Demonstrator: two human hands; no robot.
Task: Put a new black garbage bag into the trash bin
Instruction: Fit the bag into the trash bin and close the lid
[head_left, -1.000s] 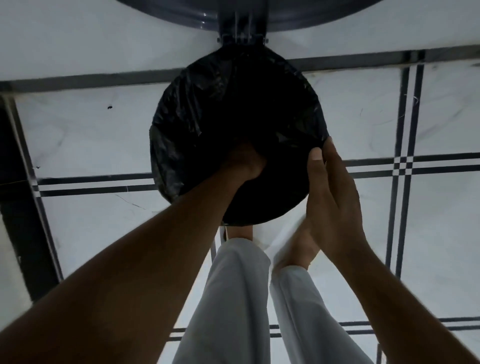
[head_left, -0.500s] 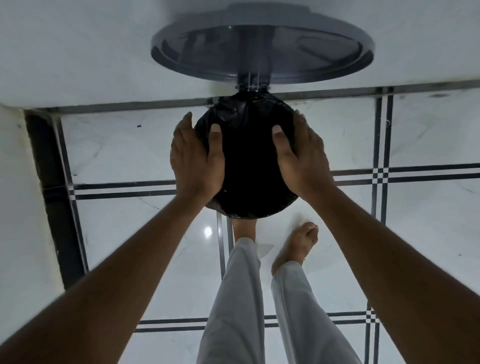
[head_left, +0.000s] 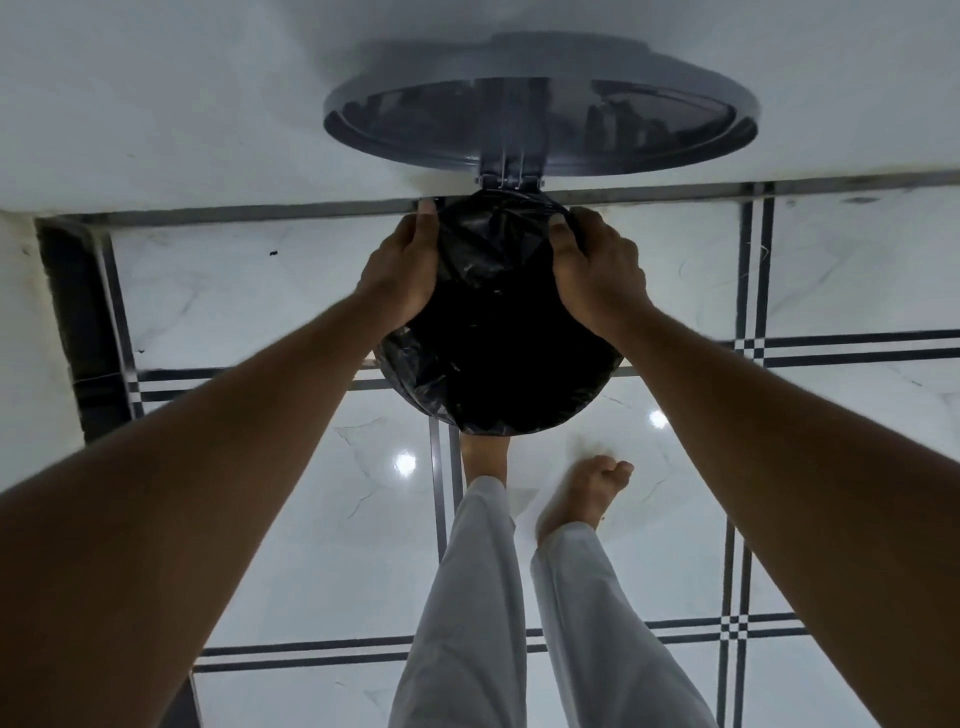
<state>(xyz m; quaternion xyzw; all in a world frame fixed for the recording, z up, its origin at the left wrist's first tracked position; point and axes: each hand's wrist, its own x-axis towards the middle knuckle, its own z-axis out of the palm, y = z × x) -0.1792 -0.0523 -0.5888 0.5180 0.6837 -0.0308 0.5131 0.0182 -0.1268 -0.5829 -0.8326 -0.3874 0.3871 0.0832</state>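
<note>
The glossy white marble floor (head_left: 270, 525), crossed by dark inlay lines, is reflecting ceiling lights. The trash bin (head_left: 498, 400) is standing against a white wall (head_left: 156, 93), its grey lid (head_left: 540, 114) tilted open. The left hand (head_left: 402, 273) and right hand (head_left: 597, 270) are gripping the black garbage bag (head_left: 493, 312) over the bin's rim.

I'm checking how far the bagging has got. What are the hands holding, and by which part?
Both the left hand and the right hand grip the black garbage bag at its far rim, near the lid hinge.
</note>
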